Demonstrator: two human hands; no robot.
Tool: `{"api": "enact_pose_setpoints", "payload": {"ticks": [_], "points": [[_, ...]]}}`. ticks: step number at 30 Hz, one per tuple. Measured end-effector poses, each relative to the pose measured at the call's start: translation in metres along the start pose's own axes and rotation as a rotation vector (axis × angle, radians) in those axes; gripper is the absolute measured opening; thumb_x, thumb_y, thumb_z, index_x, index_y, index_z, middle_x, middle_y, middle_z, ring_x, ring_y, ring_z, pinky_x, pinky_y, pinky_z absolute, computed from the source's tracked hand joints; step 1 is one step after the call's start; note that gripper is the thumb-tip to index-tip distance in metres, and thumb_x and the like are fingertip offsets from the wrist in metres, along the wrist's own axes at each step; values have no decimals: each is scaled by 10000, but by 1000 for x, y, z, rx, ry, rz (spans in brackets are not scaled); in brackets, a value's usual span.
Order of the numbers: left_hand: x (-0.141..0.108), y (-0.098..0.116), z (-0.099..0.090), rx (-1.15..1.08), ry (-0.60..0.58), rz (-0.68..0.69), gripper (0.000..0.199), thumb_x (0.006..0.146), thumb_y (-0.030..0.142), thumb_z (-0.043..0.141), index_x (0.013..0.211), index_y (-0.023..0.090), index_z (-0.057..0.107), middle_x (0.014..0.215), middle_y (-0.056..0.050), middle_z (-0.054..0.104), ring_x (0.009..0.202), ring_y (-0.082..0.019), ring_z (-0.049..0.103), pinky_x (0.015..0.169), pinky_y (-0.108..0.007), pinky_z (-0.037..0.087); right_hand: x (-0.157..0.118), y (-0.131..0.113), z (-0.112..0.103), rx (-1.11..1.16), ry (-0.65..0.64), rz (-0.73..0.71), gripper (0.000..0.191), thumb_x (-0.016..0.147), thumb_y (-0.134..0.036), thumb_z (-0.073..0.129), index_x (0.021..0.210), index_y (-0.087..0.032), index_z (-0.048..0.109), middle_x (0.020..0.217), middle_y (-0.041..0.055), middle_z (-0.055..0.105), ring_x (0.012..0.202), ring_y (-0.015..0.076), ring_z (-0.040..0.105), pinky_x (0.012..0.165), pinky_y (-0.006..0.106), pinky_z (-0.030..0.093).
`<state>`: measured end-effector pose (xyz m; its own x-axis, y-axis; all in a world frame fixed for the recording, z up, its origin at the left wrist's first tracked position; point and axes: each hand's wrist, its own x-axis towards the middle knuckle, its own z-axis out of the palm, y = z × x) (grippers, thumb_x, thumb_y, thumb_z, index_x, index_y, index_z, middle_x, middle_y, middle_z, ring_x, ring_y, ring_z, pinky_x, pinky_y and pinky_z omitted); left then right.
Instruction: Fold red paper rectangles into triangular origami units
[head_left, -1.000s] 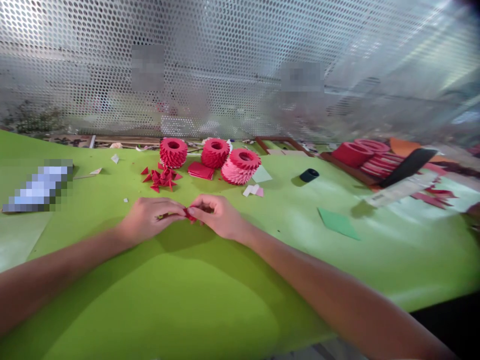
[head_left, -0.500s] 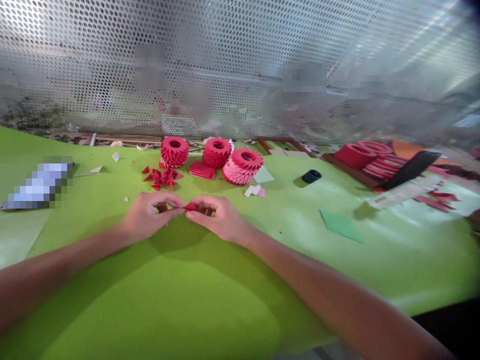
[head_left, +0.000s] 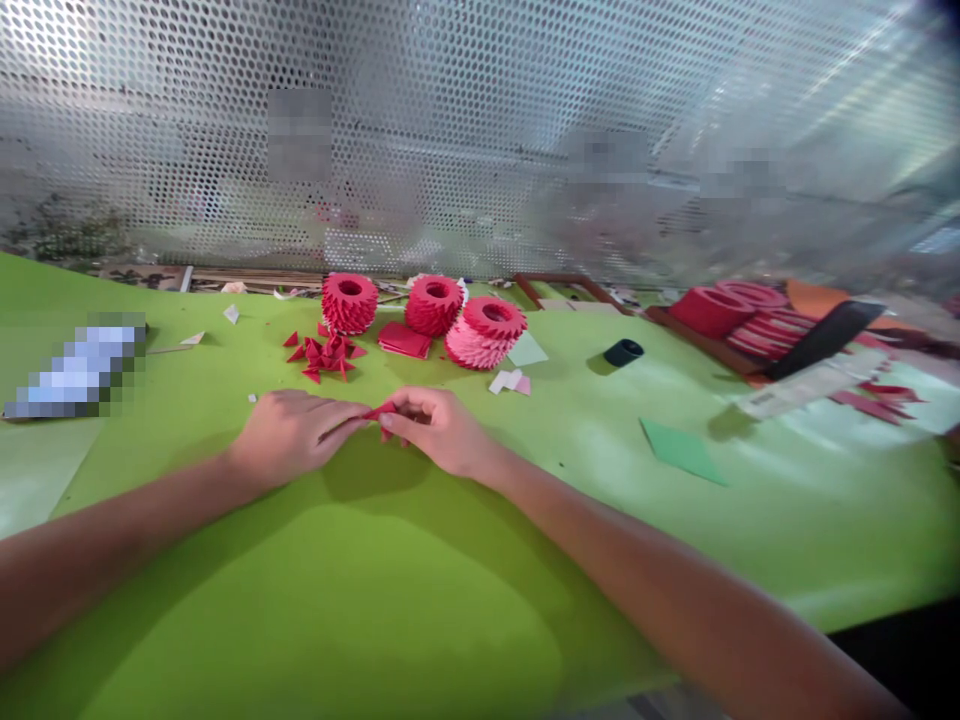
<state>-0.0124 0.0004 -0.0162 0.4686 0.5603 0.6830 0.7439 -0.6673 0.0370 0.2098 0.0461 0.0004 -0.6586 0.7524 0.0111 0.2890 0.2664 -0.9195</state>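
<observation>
Two hands pinch a small red folded paper piece [head_left: 380, 410] above a green table [head_left: 375, 600].

Far ahead of the grip stand three round rings of folded paper [head_left: 433, 305], which look built up, and a heap of loose red folded points [head_left: 322, 355] lies ahead and to the left, not yet joined. A stack of red paper [head_left: 403, 340] sits just behind them. The left hand [head_left: 296, 435] and the right hand [head_left: 439, 432] are almost closed, and their fingertips hold the piece between them, with no gap to see.

Left hand [head_left: 292, 435], right hand [head_left: 442, 432] and forearms [head_left: 112, 540] are bare.
</observation>
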Motion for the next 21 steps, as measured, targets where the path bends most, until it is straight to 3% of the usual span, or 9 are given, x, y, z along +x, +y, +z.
{"api": "enact_pose_setpoints", "payload": {"ticks": [4,9,12,21], "points": [[-1,0,0,-43,11,-16,248,982,297,548,955,226,784,732,7,788,518,-131,685,507,-231,477,-1,-1,0,-20,6,-12,258,908,-416,616,945,-164,655,820,39,698,638,124,578,581,249,450],[4,5,-5,-370,-105,-389,218,911,341,632,895,204,802,807,-29,798,540,-136,672,483,-216,486,-3,-6,1,-83,42,-49,247,921,-411,604,956,-173,659,852,42,708,634,125,590,573,250,453],[10,10,-9,-501,-162,-533,255,899,360,621,820,185,790,706,-25,770,466,-120,587,417,-210,402,-4,-7,3,-92,58,-76,230,922,-396,604,954,-176,662,864,45,715,651,131,604,591,256,467],[12,13,-4,-547,-411,-484,332,936,397,517,787,155,687,592,-8,628,464,-110,466,440,-217,290,-3,-2,5,-4,-21,-15,221,914,-382,601,941,-167,649,798,31,682,639,123,582,586,253,463]]}}
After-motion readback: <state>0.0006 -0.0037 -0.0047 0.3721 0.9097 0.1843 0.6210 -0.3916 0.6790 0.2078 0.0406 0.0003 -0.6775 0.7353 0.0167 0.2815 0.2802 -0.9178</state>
